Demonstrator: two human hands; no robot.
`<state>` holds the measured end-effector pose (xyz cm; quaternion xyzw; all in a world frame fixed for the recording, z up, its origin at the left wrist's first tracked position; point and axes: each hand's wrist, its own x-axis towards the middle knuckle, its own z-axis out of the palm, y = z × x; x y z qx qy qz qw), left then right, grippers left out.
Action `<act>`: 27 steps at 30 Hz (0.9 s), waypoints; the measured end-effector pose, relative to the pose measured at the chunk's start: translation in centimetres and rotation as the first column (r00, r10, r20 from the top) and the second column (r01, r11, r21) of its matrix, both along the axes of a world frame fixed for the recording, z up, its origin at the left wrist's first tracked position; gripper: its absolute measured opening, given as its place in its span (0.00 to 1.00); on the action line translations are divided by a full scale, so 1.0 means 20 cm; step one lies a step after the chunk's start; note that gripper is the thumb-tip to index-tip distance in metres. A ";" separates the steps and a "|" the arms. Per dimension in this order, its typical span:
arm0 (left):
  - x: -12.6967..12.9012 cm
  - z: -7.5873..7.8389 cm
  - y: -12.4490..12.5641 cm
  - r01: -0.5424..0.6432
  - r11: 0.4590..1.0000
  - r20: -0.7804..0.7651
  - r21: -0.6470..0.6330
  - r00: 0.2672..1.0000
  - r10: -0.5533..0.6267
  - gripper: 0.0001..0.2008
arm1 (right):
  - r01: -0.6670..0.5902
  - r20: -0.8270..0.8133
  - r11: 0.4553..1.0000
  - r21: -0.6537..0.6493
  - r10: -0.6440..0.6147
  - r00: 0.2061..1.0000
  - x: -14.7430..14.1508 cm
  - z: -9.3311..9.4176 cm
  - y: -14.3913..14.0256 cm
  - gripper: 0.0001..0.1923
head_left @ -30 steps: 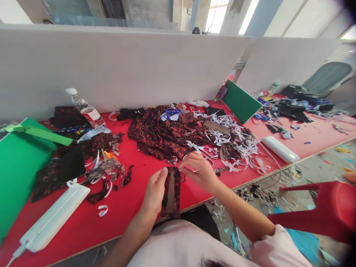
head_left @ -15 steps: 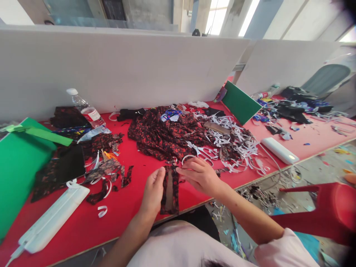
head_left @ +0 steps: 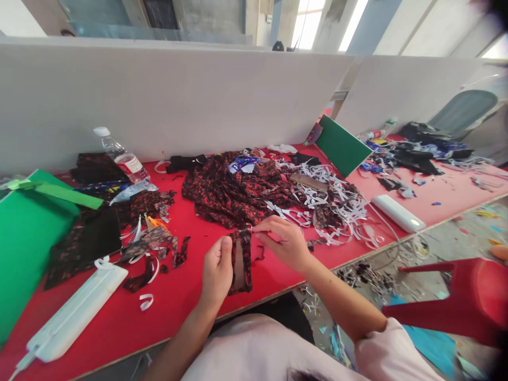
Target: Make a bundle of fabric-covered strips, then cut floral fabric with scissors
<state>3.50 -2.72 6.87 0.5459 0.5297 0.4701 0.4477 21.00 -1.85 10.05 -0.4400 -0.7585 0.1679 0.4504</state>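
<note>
Both hands hold a dark floral fabric strip (head_left: 241, 262) over the red counter (head_left: 186, 296). The left hand (head_left: 216, 272) has its grip pressed on the strip's left edge. The right hand (head_left: 283, 243) pinches the top corner.

Your strip (head_left: 241, 260): black with red floral print, plain brown band down the middle. Fabric heap (head_left: 238, 190) has the same black-red floral. Table (head_left: 190, 296) red, paper scraps (head_left: 337, 203) white, boards (head_left: 24, 233) green, power bank (head_left: 398, 212) white.
</note>
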 end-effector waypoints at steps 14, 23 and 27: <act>0.00 0.00 0.00 0.083 0.996 -0.023 -0.042 0.996 -0.084 0.19 | -0.098 0.329 0.989 0.108 0.058 0.943 0.00 0.01 0.04 0.06; 0.01 -0.02 -0.02 0.073 0.987 0.176 -0.143 0.983 -0.047 0.18 | -0.052 0.421 0.962 0.267 -0.068 0.905 -0.03 -0.08 0.00 0.06; 0.03 0.00 -0.02 -0.025 0.990 0.244 -0.137 0.968 0.058 0.18 | -0.109 0.404 0.926 0.362 -0.051 0.913 -0.02 -0.10 -0.02 0.11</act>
